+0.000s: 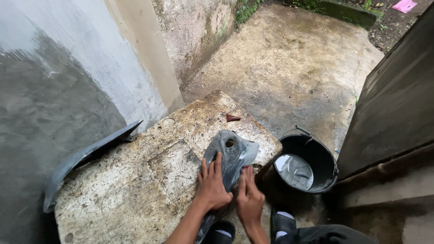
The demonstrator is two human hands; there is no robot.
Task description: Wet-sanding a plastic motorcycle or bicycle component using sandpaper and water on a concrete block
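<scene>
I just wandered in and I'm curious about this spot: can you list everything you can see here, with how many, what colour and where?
dark panel: one, grey-black plastic, wet, with a round hole, lying on the slab under both hands
long curved panel: one, dark grey, leaning at the slab's left edge against the wall
concrete slab: one, stained beige, centre
small shard: one, reddish-brown, on the slab's far side
bucket: one, black, some water inside, on the ground right of the slab
sandals: two, black with white stripes, bottom edge
pink item: one, top right corner, too far to identify
left hand: flat on the panel
right hand: pressing the panel's lower edge
</scene>
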